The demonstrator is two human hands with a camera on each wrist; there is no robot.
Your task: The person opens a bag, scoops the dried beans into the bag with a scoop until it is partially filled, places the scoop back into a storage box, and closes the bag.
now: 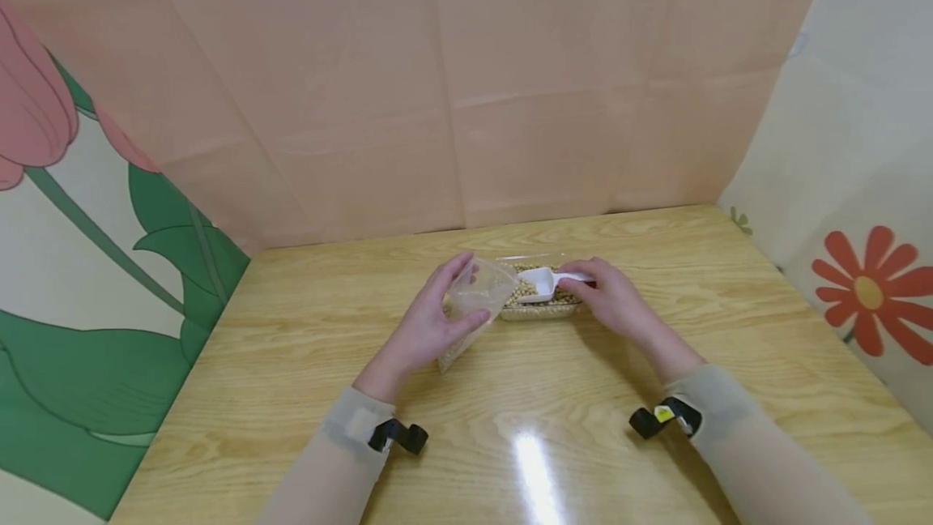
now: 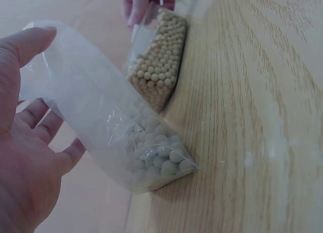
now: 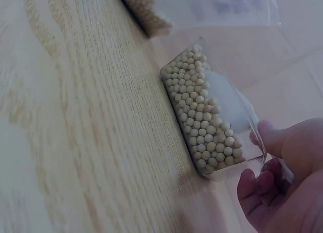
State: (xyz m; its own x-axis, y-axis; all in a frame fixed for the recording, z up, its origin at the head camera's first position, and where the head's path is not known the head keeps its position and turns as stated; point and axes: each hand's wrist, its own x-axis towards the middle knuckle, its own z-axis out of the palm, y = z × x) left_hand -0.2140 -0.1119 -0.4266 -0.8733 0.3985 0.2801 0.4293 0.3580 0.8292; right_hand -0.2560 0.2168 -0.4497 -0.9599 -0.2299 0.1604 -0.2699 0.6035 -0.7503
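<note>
My left hand (image 1: 426, 326) holds a clear plastic bag (image 1: 477, 294) by its upper part, between the thumb and fingers. The bag leans, and in the left wrist view soybeans (image 2: 161, 160) fill its bottom corner. Just to the right stands a clear rectangular container (image 1: 538, 313) of soybeans (image 3: 199, 112). My right hand (image 1: 612, 298) grips the handle of a white scoop (image 1: 539, 282), whose bowl is in the container, close to the bag's mouth. Seen through the clear wall in the right wrist view, the scoop (image 3: 227, 99) is partly behind the soybeans.
A wooden table (image 1: 291, 355) bears the container. Behind it hangs a pink-beige backdrop (image 1: 452, 104). Flower-printed panels stand at the left (image 1: 66, 282) and right (image 1: 867, 290). Each forearm wears a black strap mount.
</note>
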